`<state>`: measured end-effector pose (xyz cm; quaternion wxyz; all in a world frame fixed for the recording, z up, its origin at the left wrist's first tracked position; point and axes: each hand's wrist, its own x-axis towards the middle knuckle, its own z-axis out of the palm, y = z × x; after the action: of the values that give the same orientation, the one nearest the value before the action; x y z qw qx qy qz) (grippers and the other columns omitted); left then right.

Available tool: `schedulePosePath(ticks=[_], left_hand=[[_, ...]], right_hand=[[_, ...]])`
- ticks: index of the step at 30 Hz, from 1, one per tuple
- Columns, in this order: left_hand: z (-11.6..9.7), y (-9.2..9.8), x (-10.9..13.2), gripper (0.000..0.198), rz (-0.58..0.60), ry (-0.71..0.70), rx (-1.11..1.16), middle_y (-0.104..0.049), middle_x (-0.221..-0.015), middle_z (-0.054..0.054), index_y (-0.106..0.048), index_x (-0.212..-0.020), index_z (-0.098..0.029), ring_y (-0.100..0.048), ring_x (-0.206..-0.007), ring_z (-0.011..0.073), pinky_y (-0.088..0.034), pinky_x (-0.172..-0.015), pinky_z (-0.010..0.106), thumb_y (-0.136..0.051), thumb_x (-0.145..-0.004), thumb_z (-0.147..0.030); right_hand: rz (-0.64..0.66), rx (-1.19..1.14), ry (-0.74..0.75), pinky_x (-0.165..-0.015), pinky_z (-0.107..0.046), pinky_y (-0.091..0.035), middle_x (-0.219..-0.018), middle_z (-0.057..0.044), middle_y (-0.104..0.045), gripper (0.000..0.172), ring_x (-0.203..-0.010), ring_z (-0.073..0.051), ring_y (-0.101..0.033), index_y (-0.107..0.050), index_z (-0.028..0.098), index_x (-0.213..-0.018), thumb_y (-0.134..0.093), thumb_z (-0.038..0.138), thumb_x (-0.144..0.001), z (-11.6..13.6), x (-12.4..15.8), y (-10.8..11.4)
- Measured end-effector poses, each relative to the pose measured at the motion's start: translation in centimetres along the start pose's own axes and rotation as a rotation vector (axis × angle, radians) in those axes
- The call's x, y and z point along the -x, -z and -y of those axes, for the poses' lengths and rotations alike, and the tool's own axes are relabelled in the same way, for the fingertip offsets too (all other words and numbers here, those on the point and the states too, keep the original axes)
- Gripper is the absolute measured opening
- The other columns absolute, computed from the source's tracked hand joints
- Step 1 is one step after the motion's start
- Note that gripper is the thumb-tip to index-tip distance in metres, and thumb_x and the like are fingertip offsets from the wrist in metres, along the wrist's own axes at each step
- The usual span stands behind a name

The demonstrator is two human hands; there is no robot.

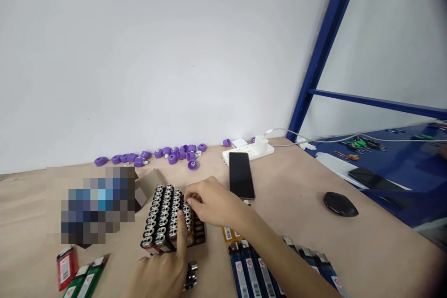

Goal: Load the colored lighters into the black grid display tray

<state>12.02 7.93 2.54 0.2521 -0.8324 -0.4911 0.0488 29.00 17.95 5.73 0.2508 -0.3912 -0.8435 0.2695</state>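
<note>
Rows of upright lighters (161,223) with metal tops fill most of a dark tray (199,235); vacant slots show along its right side. My right hand (213,202) reaches in from the right, its thumb and fingers pinched at the top of a lighter in the back of the right-hand row. The lighter itself is mostly hidden by the fingers. From the front comes my left hand (162,270), index finger stretched out against the tops in that same row; its other fingers are hardly visible. Nothing shows in its grasp.
Blue lighters (251,272) and yellow lighters (228,234) lie right of the tray, red (67,267) and green lighters (85,281) left. Behind are purple caps (181,153), a phone (241,174) and a power strip (247,150). A black mouse-shaped object (341,204) lies right.
</note>
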Motion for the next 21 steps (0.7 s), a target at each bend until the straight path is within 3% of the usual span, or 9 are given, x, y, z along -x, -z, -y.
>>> schedulePosePath(ticks=[8, 16, 21], left_hand=[[0.7, 0.9, -0.7, 0.073, 0.084, -0.03, 0.023, -0.072, -0.059, 0.008, -0.053, -0.14, -0.007, -0.067, -0.044, 0.0208, -0.052, -0.046, 0.023, -0.044, -0.069, 0.012], [0.6, 1.4, -0.2, 0.07, 0.125, 0.04, 0.099, -0.072, -0.064, 0.011, -0.049, -0.144, -0.01, -0.071, -0.058, 0.0247, -0.053, -0.051, 0.025, -0.046, -0.075, 0.005], [1.0, 1.4, -0.1, 0.07, 0.092, 0.072, 0.255, -0.072, -0.065, 0.012, -0.05, -0.143, -0.01, -0.069, -0.053, 0.0256, -0.05, -0.05, 0.027, -0.044, -0.074, 0.003]], right_hand=[[0.017, -0.006, -0.032, -0.065, -0.023, -0.051, -0.089, -0.007, -0.076, 0.023, -0.075, -0.017, -0.069, -0.073, 0.018, -0.098, -0.056, 0.008, -0.086, 0.4, 0.1, 0.0], [0.059, 0.01, -0.041, -0.058, -0.022, -0.046, -0.077, -0.004, -0.073, 0.02, -0.064, -0.014, -0.064, -0.071, 0.018, -0.084, -0.053, 0.011, -0.086, 0.8, 0.3, 0.1], [0.076, 0.021, -0.045, -0.064, -0.024, -0.046, -0.079, -0.005, -0.072, 0.018, -0.072, -0.017, -0.064, -0.072, 0.017, -0.084, -0.054, 0.015, -0.088, 0.8, 0.3, 0.2]])
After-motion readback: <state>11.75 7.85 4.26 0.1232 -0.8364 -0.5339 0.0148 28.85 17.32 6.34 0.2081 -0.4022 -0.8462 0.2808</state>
